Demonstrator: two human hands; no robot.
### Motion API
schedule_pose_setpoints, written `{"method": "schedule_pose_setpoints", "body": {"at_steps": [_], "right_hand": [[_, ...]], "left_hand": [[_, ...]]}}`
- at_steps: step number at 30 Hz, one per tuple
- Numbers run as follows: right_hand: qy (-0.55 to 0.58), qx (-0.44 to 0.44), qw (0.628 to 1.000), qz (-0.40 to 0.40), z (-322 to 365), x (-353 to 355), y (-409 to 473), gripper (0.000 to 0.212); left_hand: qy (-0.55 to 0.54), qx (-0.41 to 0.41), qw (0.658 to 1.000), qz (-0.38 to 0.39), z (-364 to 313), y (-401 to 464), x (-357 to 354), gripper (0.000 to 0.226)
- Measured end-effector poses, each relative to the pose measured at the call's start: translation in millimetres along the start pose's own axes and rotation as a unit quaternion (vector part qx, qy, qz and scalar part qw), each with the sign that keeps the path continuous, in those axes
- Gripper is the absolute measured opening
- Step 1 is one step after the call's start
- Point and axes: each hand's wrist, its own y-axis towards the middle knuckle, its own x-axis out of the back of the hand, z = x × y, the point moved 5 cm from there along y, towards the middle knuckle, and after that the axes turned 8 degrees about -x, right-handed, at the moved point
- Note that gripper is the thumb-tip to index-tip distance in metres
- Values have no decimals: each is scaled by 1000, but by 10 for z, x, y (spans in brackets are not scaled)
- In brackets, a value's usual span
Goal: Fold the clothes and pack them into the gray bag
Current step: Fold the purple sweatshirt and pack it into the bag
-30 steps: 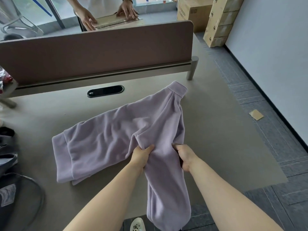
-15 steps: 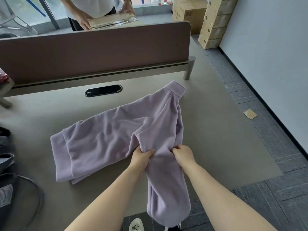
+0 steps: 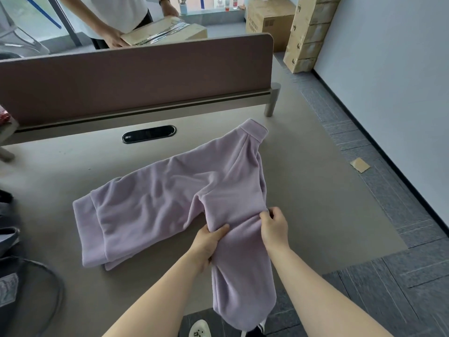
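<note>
A lilac fleece sweater (image 3: pixel 170 198) lies across the beige table (image 3: pixel 315 190), collar toward the far right, hem toward the left. One sleeve hangs over the table's near edge. My left hand (image 3: pixel 206 244) pinches the fabric at the sleeve's left side where it meets the body. My right hand (image 3: pixel 274 227) grips the sleeve's right side close by. At the far left edge a dark gray bag (image 3: pixel 9 239) is partly in view, mostly cut off.
A brown divider panel (image 3: pixel 136 76) runs along the table's back, with a black cable port (image 3: pixel 148 134) in front of it. Behind it a person holds a cardboard box (image 3: pixel 162 32). Stacked cartons (image 3: pixel 308 32) stand by the right wall. Gray carpet floor lies to the right.
Both hands have shifted a little up the sleeve toward the sweater's body, the right one farther to the right. The person behind the divider has lifted the box.
</note>
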Motion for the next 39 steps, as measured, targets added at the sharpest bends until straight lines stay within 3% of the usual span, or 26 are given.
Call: {"method": "schedule_pose_setpoints", "body": {"at_steps": [4, 9, 13, 17, 20, 24, 27, 29, 31, 33, 35, 37, 39], "right_hand": [[29, -75, 996, 23, -300, -18, -21, 14], [2, -43, 999, -20, -349, 176, -21, 19], [-120, -93, 988, 38, -605, 127, -111, 30], [-182, -90, 979, 31, -738, 186, -295, 36], [-118, -86, 989, 4, -757, 268, -417, 32], [8, -185, 966, 183, -879, 134, -671, 21], [23, -185, 965, 183, -936, 153, -810, 20], [6, -129, 987, 101, -900, 243, -855, 12], [23, -88, 995, 34, -863, 310, -889, 34], [41, -88, 995, 18, -874, 327, -918, 40], [16, -102, 994, 36, -912, 300, -936, 30], [-23, -108, 993, 29, -960, 313, -922, 25], [-27, -105, 994, 12, -961, 343, -893, 29]], "left_hand": [[51, 4, 999, 8, 65, -28, 21, 58], [-26, 49, 998, -29, 180, -61, 126, 42], [89, 64, 994, -16, 330, -140, 162, 33], [87, 90, 991, 40, 407, -229, 161, 37], [29, 67, 996, 58, 424, -289, 152, 47], [16, 73, 990, 119, 479, -363, 46, 44], [36, 77, 987, 140, 464, -408, 27, 41], [58, 43, 993, 98, 403, -469, 55, 29], [68, 5, 996, 58, 388, -514, 88, 21], [17, 10, 998, 54, 422, -572, 96, 30], [-74, 49, 995, 42, 496, -626, 123, 38], [-143, 84, 986, -31, 597, -608, 185, 45], [-110, 87, 987, -75, 641, -609, 225, 49]]}}
